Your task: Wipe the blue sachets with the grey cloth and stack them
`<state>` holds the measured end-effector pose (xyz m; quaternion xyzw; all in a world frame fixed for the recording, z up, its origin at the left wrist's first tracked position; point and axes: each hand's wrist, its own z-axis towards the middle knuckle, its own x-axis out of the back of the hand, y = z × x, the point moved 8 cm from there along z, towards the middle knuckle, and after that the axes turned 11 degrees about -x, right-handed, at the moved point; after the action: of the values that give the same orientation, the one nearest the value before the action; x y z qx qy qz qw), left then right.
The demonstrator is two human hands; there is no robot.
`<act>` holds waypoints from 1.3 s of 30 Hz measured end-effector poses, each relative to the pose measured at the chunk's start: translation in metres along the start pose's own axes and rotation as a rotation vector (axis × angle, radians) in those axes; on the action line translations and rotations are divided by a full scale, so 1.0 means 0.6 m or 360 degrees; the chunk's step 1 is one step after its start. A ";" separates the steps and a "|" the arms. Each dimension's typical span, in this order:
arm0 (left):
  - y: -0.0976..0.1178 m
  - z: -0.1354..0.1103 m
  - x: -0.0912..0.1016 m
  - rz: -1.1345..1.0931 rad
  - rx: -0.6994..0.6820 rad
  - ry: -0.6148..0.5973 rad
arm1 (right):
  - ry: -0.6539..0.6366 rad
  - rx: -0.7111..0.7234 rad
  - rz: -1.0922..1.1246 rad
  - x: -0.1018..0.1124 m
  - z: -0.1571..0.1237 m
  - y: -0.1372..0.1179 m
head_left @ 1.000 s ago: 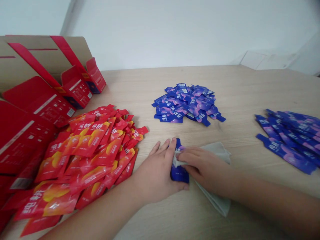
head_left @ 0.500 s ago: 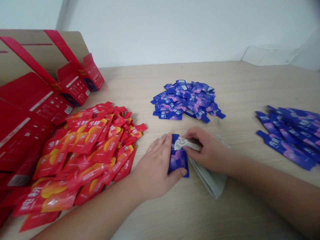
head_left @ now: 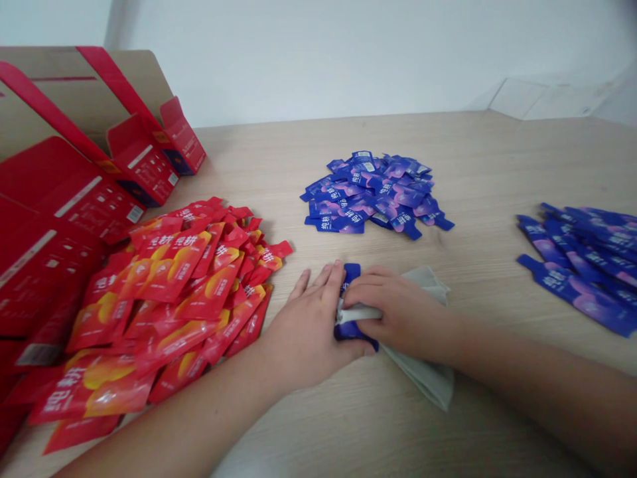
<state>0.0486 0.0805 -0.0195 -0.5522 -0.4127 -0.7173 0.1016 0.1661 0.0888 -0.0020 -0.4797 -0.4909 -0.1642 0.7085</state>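
A blue-and-purple sachet (head_left: pixel 352 272) lies flat on the wooden table, mostly covered by both hands. Along its left side rests my left hand (head_left: pixel 307 335), fingers stretched out and thumb across the lower end, steadying it. A light grey cloth (head_left: pixel 430 382) is bunched in the closed fingers of my right hand (head_left: pixel 398 309), which presses a fold of it onto the sachet. The rest of the cloth trails on the table beneath that hand.
Red-and-orange sachets (head_left: pixel 169 312) are heaped at left, beside red cartons (head_left: pixel 149 159) and a large brown box (head_left: pixel 134 73). One pile of blue sachets (head_left: pixel 373 192) lies ahead, another pile (head_left: pixel 587 279) at right. A white wall (head_left: pixel 338 60) stands behind the table.
My right hand has moved slightly down and left over the sachet, carrying the cloth's fold lower. My left hand stays in place on the sachet.
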 end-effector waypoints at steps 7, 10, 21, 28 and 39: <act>0.003 -0.003 0.003 0.0113 0.0032 -0.0095 | 0.0440 -0.0287 -0.0075 0.037 0.008 0.076; 0.003 0.000 0.002 0.0129 0.0026 -0.0098 | 0.0544 -0.0261 -0.0083 0.047 -0.004 0.065; 0.003 0.000 0.000 0.0169 0.0022 -0.0130 | 0.0223 -0.0011 -0.0058 0.028 -0.005 0.031; 0.002 0.002 -0.001 0.0191 0.0002 -0.0123 | 0.0295 -0.0013 0.0031 0.024 -0.010 0.027; 0.004 -0.001 -0.002 0.0203 0.0003 -0.0149 | 0.0244 -0.0016 0.0046 0.016 -0.006 0.018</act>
<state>0.0502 0.0781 -0.0193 -0.6101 -0.3817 -0.6824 0.1282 0.1799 0.0932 0.0004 -0.4765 -0.4274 -0.1926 0.7438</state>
